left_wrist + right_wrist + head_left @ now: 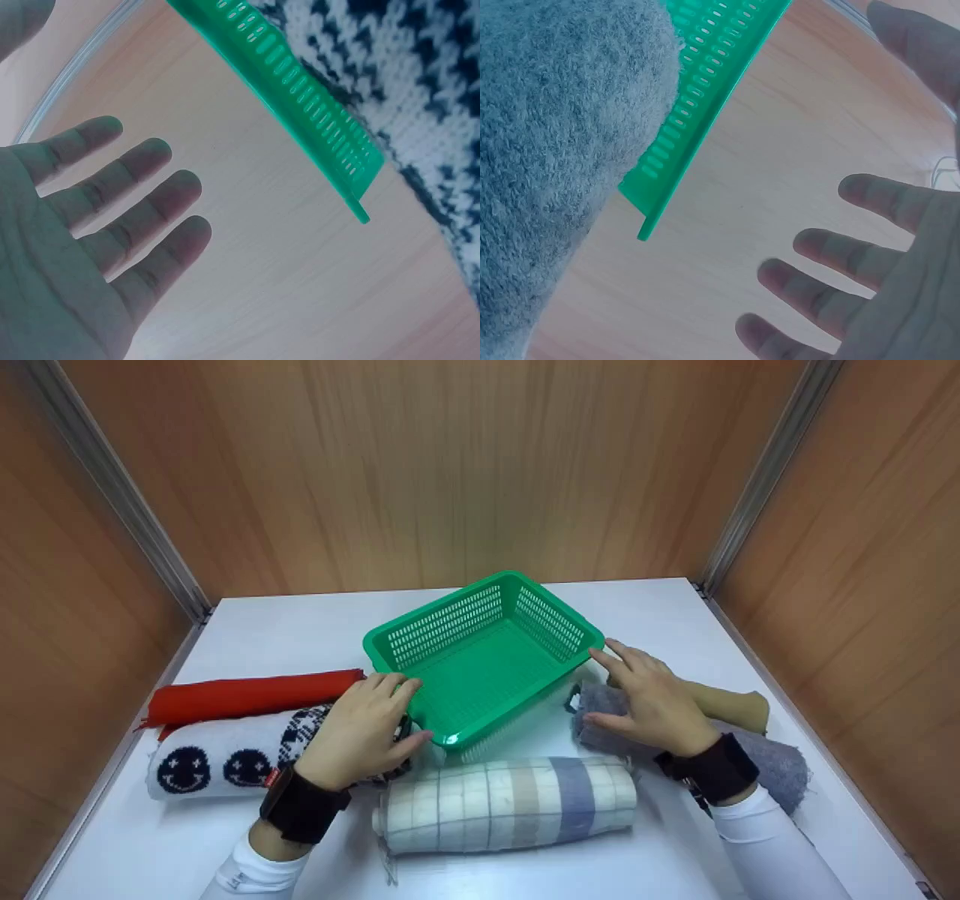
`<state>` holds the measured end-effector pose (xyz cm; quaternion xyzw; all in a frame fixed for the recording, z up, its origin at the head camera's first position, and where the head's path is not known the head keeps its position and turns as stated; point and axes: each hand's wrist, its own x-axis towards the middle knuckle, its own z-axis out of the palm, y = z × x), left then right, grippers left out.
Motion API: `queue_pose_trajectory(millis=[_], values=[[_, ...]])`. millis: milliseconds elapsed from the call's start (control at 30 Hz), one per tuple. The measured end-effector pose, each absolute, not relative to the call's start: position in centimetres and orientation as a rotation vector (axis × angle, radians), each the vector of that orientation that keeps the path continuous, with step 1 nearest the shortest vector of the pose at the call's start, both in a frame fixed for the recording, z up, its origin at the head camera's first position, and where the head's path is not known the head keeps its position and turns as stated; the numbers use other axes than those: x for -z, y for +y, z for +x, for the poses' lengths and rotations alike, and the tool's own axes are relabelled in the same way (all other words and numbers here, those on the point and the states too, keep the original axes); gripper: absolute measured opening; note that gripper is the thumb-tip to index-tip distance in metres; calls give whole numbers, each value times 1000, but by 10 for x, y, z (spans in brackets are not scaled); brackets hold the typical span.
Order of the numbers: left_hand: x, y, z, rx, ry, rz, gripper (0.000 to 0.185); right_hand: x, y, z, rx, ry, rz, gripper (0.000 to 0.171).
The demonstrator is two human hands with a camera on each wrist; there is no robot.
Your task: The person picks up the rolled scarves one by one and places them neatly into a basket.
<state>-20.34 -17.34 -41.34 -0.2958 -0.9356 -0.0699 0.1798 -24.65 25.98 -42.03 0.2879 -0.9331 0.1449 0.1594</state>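
Observation:
A green plastic basket (487, 667) with slotted walls sits turned at an angle, nothing inside it. My left hand (364, 727) is at its near-left corner, fingers spread, over a white-and-black knitted roll (217, 765) with smiley faces. At the basket's right corner, my right hand (660, 709) has its fingertips close to the rim, above a fuzzy grey rolled cloth (772, 765). Both wrist views show straight, parted fingers with nothing between them, and the basket's wall (300, 90) beside the knitted roll.
A red rolled cloth (255, 696) lies behind the knitted roll, and a tan roll (727, 705) behind the grey one. In front of the basket lies a checked, striped cloth roll (502, 802). Wood-grain panels (480, 472) enclose the white table (300, 637) at the back and sides.

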Motion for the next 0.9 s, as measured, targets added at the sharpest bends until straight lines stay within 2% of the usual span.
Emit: queue_pose_trajectory(millis=[433, 900], values=[[413, -169, -200, 188, -2640, -911, 60, 423, 259, -242, -404, -2676, 858, 95], [409, -164, -191, 215, -2659, -1002, 59, 418, 254, -234, -401, -2638, 960, 88]])
